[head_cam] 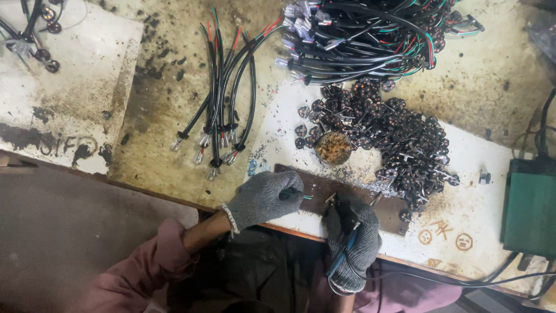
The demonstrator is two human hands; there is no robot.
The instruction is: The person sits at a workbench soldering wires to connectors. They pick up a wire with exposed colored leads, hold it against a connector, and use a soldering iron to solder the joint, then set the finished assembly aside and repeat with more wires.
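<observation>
My left hand (262,198), in a grey knit glove, is closed on a short black cable (294,193) whose bare wire ends point right over a dark metal strip (315,184) at the bench's near edge. My right hand (353,243), also gloved, grips a blue-handled soldering iron (346,246); its tip reaches up-left toward a small part (331,199) on the strip. The two hands are close together, the wire ends just left of the iron's tip.
A heap of small dark plug inserts (394,136) lies behind the strip, with a round tin of brownish flux (333,147) beside it. Cut cables (223,110) lie left of centre, a large cable bundle (359,37) at the back. A green box (530,206) stands at right.
</observation>
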